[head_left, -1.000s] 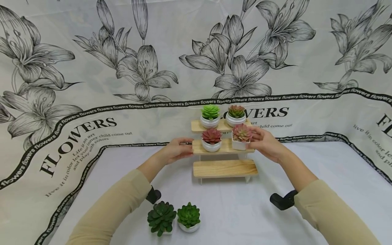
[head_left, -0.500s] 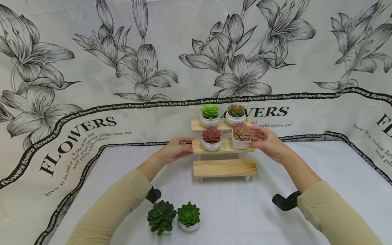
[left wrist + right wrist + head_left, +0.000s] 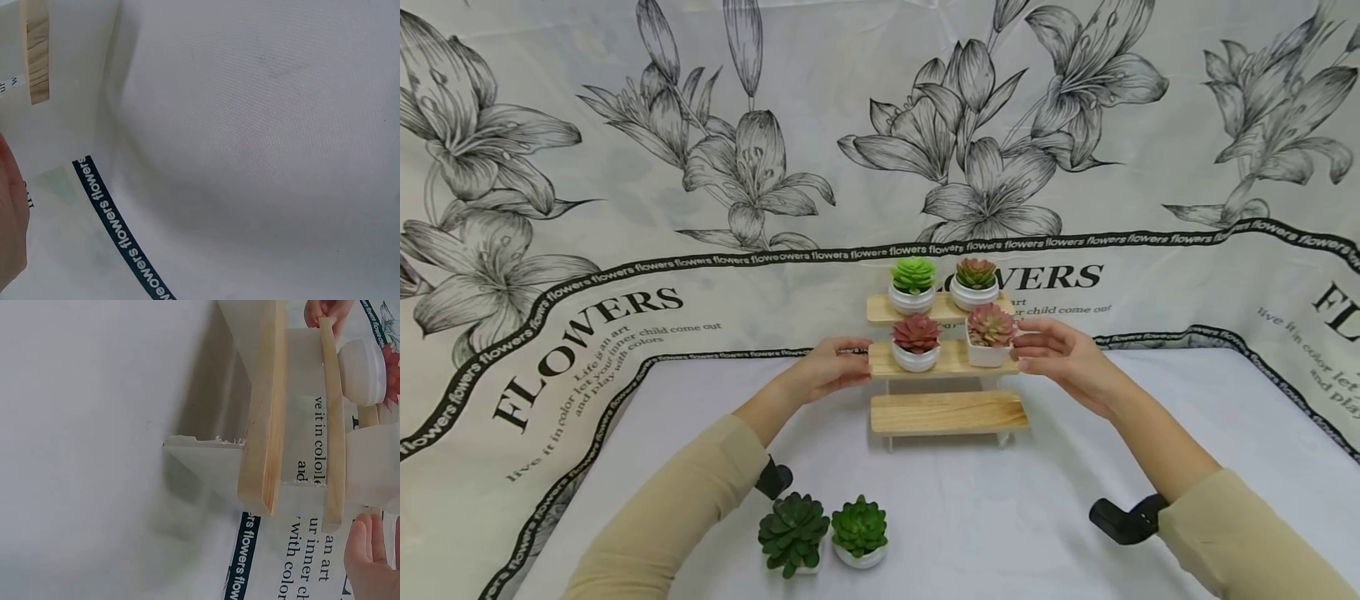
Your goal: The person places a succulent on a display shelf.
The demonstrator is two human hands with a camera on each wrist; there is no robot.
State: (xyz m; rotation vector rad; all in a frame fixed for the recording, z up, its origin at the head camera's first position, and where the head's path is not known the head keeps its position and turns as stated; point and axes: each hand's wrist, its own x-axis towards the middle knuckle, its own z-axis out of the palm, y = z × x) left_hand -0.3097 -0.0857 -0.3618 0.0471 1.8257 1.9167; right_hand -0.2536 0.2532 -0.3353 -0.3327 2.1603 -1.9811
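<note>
Between left hand (image 3: 827,367) and right hand (image 3: 1060,354): shelf (image 3: 947,412), four pots on it. Two pots (image 3: 823,533) nearer, left.

Right hand (image 3: 369,559) (fingers mostly) cut off at frame edge

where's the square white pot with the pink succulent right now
In the head view the square white pot sits at the right end of the middle shelf, beside the round red succulent pot, with the right hand just beside it.
</note>
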